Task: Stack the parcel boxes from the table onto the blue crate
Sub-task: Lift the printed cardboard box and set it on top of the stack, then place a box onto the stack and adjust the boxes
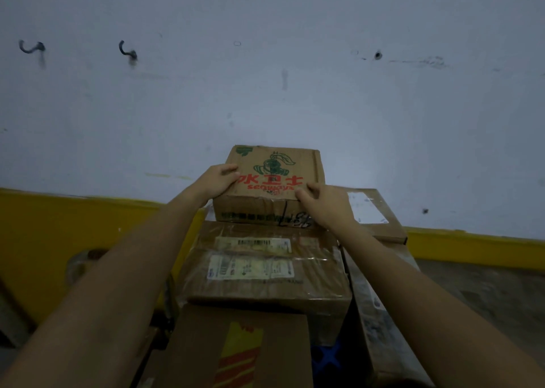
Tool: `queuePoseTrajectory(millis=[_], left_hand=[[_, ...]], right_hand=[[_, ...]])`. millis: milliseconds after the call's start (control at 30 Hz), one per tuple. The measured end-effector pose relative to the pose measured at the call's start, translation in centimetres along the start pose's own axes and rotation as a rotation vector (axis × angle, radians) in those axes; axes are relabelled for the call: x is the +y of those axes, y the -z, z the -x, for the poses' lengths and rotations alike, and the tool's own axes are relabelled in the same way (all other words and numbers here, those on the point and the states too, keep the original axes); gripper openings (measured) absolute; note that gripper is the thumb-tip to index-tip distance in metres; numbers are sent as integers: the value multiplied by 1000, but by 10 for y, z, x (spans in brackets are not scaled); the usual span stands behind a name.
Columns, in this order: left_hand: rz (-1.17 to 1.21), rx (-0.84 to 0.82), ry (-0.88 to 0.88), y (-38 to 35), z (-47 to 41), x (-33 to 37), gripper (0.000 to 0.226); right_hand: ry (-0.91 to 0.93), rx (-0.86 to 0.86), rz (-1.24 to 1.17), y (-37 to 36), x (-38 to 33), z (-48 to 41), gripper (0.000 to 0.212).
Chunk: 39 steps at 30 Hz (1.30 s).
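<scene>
A brown box with a yellow and red strip (203,346) lies nearest, at the bottom of the head view, between the two bare forearms that reach forward. To its right, a small patch of the blue crate (328,358) shows through a gap between the boxes. Behind and above it sits a taped box (265,281) wrapped in clear film, with two paper shipping labels on its top face.

On the far edge of the taped box stands the printed box (274,178), which carries a green figure, red characters and black handwriting on its front. It sits tilted, with its top face leaning toward the camera.

The left hand (219,181) grips its upper left edge, fingers curled over the top. The right hand (327,205) holds the front right corner, thumb on the front edge and fingers bent over the top, though the light is dim and the grip on that side may be looser than it looks.

Just beside the right hand, a flat box with a white label (373,210) rests on a tall carton (380,314) that stands against the stack.

Behind everything rises a pale wall (265,93) with a yellow band (73,225) along its foot and two dark hooks (31,47) high on the left.
</scene>
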<state>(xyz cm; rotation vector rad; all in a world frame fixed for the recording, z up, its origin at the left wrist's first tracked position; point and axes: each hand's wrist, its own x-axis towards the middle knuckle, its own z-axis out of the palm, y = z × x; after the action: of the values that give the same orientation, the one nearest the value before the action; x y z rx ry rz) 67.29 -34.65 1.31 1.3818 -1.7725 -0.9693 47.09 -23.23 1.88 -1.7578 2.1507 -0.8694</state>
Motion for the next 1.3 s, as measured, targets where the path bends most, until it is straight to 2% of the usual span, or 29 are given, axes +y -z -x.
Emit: queuePoseTrajectory(millis=[133,633,733,833,900,1000,1067,1167,1300], left_hand=[[-9,-2,13,-1,-3,-1,46],[-138,-26,-14,-3,-5,-7,47],[-196,-86,39,0,4,5,53],[-369,-166,76,3,7,15,60],[-443,-103,59,6,14,18,65],[-494,50,12,8,29,23,77],[-569,118,-55,3,43,32,70],[-581,196,-187,-18,69,52,53],[-546,210,-353,-56,105,85,43]], right_hand=[[-8,1,-35,-2,0,-2,47],[-52,81,-49,-17,11,3,54],[-61,8,-29,-13,8,4,59],[-106,-105,-137,-4,16,2,69],[-103,-113,-213,5,23,6,74],[-46,-67,-273,21,32,19,68],[4,-56,-238,33,39,29,67],[117,-46,-46,56,52,55,64],[202,-54,83,88,80,100,64]])
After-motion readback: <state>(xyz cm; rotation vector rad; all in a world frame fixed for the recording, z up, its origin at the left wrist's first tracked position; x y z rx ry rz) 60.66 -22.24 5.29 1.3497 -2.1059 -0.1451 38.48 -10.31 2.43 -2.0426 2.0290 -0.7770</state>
